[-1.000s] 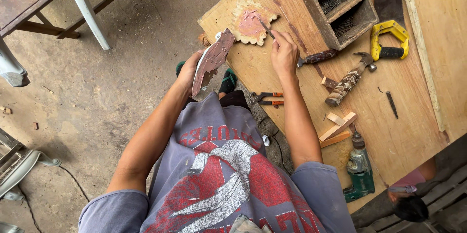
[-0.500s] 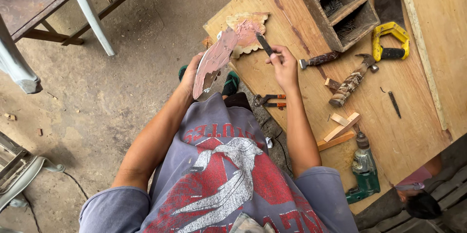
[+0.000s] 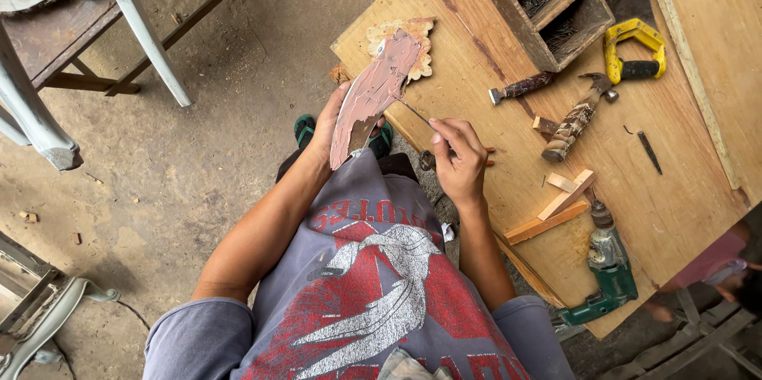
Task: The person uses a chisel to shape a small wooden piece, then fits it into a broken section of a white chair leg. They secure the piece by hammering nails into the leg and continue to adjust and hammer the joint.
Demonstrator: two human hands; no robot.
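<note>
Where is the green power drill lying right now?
In the head view, the green drill lies at the plywood board's near right edge, beside wood offcuts.

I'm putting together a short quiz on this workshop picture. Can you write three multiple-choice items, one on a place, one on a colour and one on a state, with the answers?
1. Where does the green drill lie?
A. at the workbench's near edge
B. inside the wooden box
C. on the floor

2. What colour is the saw handle?
A. red
B. yellow
C. white

3. What is the left hand doing?
A. resting flat on the bench
B. holding up a pinkish coated wood piece
C. gripping the hammer

Answers: 1 A, the drill sits by the plywood workbench edge nearest the person. 2 B, the handle is yellow with a black grip. 3 B, the left hand lifts the wood piece while the right hand puts a thin tool to it.
</note>
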